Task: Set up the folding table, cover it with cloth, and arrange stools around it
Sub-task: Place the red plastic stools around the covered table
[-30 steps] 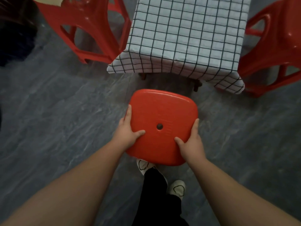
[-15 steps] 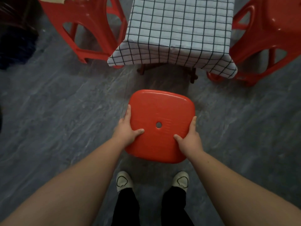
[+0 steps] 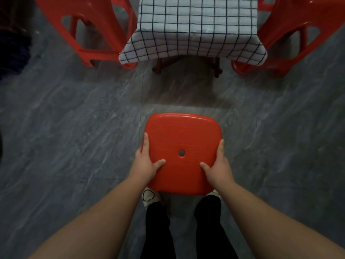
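Note:
I look straight down on a red plastic stool [image 3: 182, 139] with a small hole in its seat. My left hand [image 3: 146, 163] grips the seat's left edge, thumb on top. My right hand [image 3: 218, 165] grips the right edge the same way. The stool's legs are hidden under the seat. Ahead stands the small folding table, covered with a white cloth with a dark grid [image 3: 194, 28]; two dark table legs [image 3: 217, 69] show below the hem. A gap of bare floor lies between the stool and the table.
One red stool [image 3: 93, 28] stands at the table's left side and another red stool [image 3: 295, 34] at its right. The floor [image 3: 65, 128] is grey stone-patterned tile. A dark object [image 3: 13, 47] sits at the far left. My feet [image 3: 149, 196] are just under the held stool.
The table and side stools have slid up and away in view, so the gap to the held stool has widened. My feet now stand side by side. Both hands keep the same grip.

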Tool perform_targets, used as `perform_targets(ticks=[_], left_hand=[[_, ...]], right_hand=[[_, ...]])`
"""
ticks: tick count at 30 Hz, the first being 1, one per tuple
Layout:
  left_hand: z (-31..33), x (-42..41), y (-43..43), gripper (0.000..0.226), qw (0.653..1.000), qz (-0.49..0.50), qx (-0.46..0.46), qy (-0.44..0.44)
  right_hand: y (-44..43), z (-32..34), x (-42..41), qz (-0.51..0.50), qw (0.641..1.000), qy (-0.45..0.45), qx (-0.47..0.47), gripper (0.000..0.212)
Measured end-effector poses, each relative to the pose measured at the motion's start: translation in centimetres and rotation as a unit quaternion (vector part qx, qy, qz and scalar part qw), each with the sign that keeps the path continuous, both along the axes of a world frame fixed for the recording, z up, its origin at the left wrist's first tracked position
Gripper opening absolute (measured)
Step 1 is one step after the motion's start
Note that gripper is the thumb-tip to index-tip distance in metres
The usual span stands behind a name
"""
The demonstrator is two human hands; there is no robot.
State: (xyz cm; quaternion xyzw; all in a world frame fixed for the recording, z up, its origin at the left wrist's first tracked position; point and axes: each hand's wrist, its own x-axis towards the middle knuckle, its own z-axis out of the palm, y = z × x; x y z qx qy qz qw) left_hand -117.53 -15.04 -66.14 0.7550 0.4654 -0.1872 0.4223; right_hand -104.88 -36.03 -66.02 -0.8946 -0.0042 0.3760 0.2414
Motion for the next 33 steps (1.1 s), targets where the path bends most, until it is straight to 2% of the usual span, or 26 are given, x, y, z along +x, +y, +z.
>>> perform_targets(ticks=[11, 25, 29, 33], left_hand=[[0.3, -5.0, -2.8, 0.119, 1.0, -0.003, -0.016, 0.01], [0.0, -5.2, -3.2, 0.122, 1.0, -0.019, 0.004, 0.024], [0.8, -4.6, -2.9, 0.119, 0.995, -0.056, 0.022, 0.083], [5.0, -4.1, -3.1, 0.089, 0.995, -0.071, 0.042, 0.06]], right_hand=[[-2.8, 0.0, -5.4, 0.014, 1.0, -0.003, -0.024, 0.118], [-3.6, -0.6, -5.2, 0.009, 1.0, -0.003, -0.022, 0.12], [-3.3, 0.5, -4.0, 0.038, 0.998, 0.034, -0.042, 0.102], [-2.5, 5.2, -2.5, 0.119, 0.992, 0.0, -0.051, 0.074]])
